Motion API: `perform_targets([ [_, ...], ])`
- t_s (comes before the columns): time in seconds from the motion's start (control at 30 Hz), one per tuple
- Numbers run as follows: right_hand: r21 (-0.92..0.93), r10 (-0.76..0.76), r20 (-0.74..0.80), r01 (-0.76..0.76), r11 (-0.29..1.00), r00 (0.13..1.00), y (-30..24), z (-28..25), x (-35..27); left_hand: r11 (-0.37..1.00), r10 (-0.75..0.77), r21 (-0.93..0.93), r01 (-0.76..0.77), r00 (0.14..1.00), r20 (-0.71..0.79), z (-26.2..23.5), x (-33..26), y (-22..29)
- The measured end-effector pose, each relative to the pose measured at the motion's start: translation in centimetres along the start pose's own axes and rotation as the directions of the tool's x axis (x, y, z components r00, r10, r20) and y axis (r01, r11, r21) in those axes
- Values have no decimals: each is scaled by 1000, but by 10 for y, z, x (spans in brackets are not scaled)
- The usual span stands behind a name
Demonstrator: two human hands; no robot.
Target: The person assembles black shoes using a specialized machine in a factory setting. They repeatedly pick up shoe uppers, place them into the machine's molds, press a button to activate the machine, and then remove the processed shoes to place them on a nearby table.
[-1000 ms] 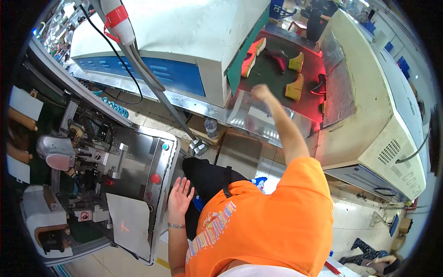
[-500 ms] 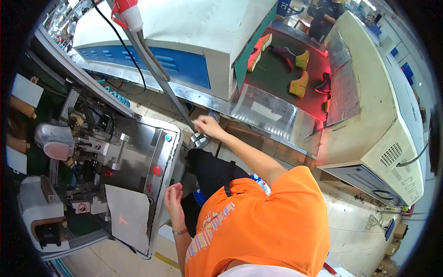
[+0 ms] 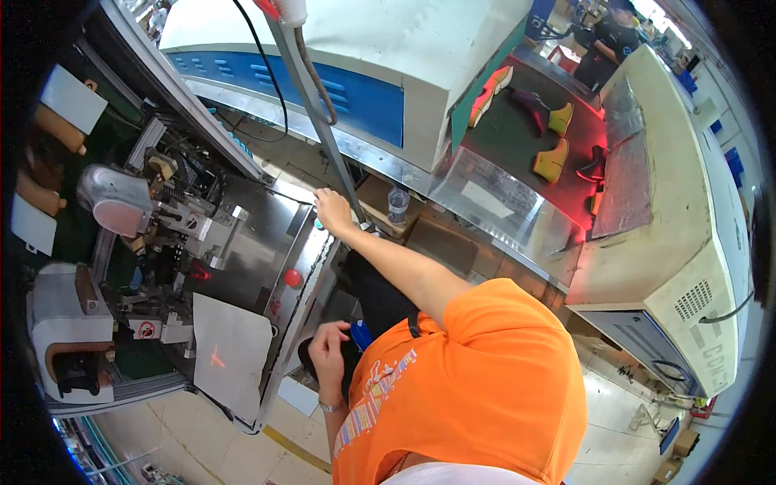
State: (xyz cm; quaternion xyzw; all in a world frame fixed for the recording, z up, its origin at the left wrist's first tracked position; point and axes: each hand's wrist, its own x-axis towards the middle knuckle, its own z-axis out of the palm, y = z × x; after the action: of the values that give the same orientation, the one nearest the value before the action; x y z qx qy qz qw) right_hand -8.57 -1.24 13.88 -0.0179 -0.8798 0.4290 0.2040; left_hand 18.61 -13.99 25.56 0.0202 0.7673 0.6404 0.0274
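Note:
My right hand (image 3: 333, 213) reaches to the upper corner of the machine's metal table. It lies beside a blue button (image 3: 318, 225), partly covering it, with nothing visible in its fingers. Whether a finger presses the button I cannot tell. My left hand (image 3: 327, 346), a band on its wrist, hangs by my knee with loosely bent, empty fingers. Nearest to it is the table's front edge, where a red button (image 3: 293, 278) sits. A white sheet (image 3: 230, 356) marked with red light lies on the table. Behind it stands the machine's clamp mechanism with a rounded metal head (image 3: 117, 198).
A pole (image 3: 323, 121) rises beyond my right hand. Behind is a white and blue machine (image 3: 356, 101); a conveyor (image 3: 517, 109) under red light carries several shoe uppers. A bottle (image 3: 398, 204) stands below it. Another person (image 3: 610, 44) is at the far right.
My right hand has moved left from a lever at the pole's foot to the table corner by the blue button. My left hand has dropped slightly, its fingers more bent.

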Motion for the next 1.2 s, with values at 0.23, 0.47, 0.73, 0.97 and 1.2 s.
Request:
perform_targets([
  [0.23,-59,-70,-9,69,996,998,-6,-8,-6,982,-111,176,64,955,276,16,-21,-9],
  [0.47,-84,-71,-25,69,994,997,-5,-9,-3,953,-140,301,-20,856,498,24,-8,6],
  [0.73,-77,-74,-44,71,995,996,-8,-7,-4,952,-159,305,-20,820,550,22,-5,1],
  [0.97,-70,-51,-29,49,996,998,-10,-10,-5,956,-136,293,-35,828,544,21,-3,-2],
  [1.2,-64,-66,-33,64,996,997,-10,-10,-4,941,-25,280,-188,789,614,22,-5,-6],
])
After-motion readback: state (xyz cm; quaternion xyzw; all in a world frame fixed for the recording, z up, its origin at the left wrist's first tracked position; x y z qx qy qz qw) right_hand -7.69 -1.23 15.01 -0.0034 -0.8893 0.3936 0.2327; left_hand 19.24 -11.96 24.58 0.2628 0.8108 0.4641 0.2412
